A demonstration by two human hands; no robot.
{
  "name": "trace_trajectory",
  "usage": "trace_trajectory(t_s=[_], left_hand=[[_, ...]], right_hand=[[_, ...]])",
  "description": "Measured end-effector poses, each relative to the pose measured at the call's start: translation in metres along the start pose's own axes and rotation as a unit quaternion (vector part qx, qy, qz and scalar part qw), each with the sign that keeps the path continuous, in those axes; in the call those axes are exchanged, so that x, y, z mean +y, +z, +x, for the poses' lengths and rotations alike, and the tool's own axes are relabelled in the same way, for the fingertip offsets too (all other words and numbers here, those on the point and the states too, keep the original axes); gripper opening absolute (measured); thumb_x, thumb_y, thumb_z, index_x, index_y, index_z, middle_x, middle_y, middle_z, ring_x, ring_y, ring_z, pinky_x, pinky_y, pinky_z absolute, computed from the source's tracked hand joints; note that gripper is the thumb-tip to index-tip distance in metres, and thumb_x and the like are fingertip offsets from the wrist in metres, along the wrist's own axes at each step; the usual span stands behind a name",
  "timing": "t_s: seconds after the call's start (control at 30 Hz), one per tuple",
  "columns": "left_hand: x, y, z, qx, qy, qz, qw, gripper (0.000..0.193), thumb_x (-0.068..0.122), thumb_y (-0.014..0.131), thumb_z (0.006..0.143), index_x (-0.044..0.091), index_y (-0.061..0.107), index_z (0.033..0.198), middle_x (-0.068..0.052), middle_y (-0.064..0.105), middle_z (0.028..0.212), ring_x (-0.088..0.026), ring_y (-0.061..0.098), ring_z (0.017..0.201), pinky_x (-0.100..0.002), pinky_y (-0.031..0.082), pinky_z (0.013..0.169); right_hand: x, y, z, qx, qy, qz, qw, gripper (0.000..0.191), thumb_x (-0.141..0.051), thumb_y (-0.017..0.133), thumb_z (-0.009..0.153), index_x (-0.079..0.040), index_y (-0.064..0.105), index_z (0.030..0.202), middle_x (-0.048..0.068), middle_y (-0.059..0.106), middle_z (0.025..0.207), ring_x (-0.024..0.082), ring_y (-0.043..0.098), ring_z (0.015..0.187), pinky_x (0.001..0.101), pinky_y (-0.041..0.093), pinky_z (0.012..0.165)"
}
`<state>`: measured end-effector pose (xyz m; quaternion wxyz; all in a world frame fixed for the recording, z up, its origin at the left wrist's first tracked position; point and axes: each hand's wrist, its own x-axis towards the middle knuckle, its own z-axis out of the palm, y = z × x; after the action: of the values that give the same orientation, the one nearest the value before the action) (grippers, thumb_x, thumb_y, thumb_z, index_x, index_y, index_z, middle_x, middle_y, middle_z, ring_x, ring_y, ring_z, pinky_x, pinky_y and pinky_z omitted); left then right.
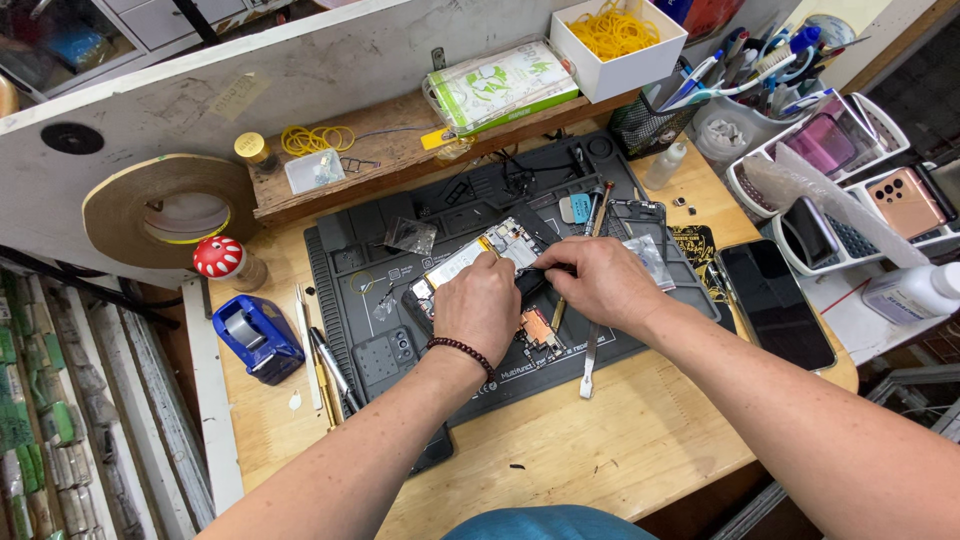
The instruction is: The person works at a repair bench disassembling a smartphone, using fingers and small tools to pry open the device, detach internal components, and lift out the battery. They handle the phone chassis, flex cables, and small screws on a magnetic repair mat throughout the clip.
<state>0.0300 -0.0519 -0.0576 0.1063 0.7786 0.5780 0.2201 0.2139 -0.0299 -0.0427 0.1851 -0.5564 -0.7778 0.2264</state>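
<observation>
Both hands meet over an opened phone (478, 262) that lies in the middle of a dark work mat (350, 250) on the wooden bench (600, 440). The left hand (480, 303), with a bead bracelet (462, 350) at the wrist, rests on the near part of the phone; its fingers are curled down and pressed against the body of the phone. The right hand (597, 280) comes from the right side and its fingertips are pressed together on a small dark part at the edge of the phone — what exactly is pinched I cannot tell, because the fingers cover it.

A metal spudger (589, 362) lies on the mat just near the right hand, and a small copper-coloured board (538, 327) shows between the two wrists. To the left of the mat stand a blue tape dispenser (256, 338) and a red mushroom figure (219, 258). At the right edge of the bench lies a black phone (775, 300), face up. On the far side — on a wooden shelf (390, 150) — there is a white box of yellow rubber bands (615, 30).
</observation>
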Motion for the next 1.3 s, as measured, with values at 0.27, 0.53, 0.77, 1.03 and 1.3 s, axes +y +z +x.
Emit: trace_trajectory(t_s=[0.27,0.53,0.77,1.03,1.3], left_hand=[[0.0006,-0.0016,0.0002,-0.008,-0.002,-0.003,1.000,0.007,0.007,0.065,0.083,0.001,0.068,0.084,-0.015,0.069,0.094,-0.034,0.071,0.087,-0.049,0.057,0.073],[-0.0004,-0.0003,-0.0001,0.001,0.000,-0.002,1.000,0.009,0.009,0.066,0.084,0.001,0.068,0.086,-0.015,0.069,0.095,-0.034,0.071,0.087,-0.048,0.057,0.072],[-0.0009,0.0018,0.0003,-0.004,0.000,0.009,1.000,0.008,0.008,0.065,0.084,0.002,0.069,0.085,-0.014,0.069,0.095,-0.033,0.071,0.087,-0.048,0.057,0.072],[0.0005,0.0000,0.0016,-0.012,-0.006,0.005,1.000,0.008,0.008,0.065,0.083,0.001,0.070,0.083,-0.015,0.069,0.094,-0.034,0.071,0.087,-0.048,0.057,0.073],[0.0022,-0.0045,0.0019,-0.024,-0.023,-0.010,0.999,0.009,0.010,0.067,0.083,0.001,0.070,0.083,-0.015,0.069,0.094,-0.035,0.071,0.085,-0.048,0.057,0.074]], right_hand=[[-0.0003,-0.0012,-0.0008,0.005,-0.005,0.000,1.000,0.020,-0.015,0.066,0.086,-0.012,0.078,0.102,0.008,0.076,0.097,0.031,0.072,0.089,0.0401,0.057,0.079],[0.0006,-0.0014,-0.0005,0.009,0.007,0.010,1.000,0.020,-0.015,0.067,0.086,-0.012,0.078,0.102,0.008,0.076,0.097,0.030,0.073,0.089,0.0391,0.057,0.079],[0.0027,0.0012,-0.0008,0.006,-0.002,0.012,1.000,0.020,-0.016,0.066,0.086,-0.013,0.078,0.102,0.007,0.076,0.096,0.029,0.073,0.089,0.0394,0.058,0.079],[-0.0002,-0.0022,0.0002,0.007,-0.008,-0.015,1.000,0.019,-0.016,0.066,0.087,-0.013,0.078,0.100,0.006,0.077,0.099,0.031,0.072,0.091,0.0415,0.057,0.080],[0.0003,-0.0017,-0.0003,0.008,0.004,-0.006,1.000,0.020,-0.016,0.066,0.086,-0.012,0.078,0.102,0.008,0.076,0.100,0.031,0.072,0.091,0.0408,0.057,0.081]])
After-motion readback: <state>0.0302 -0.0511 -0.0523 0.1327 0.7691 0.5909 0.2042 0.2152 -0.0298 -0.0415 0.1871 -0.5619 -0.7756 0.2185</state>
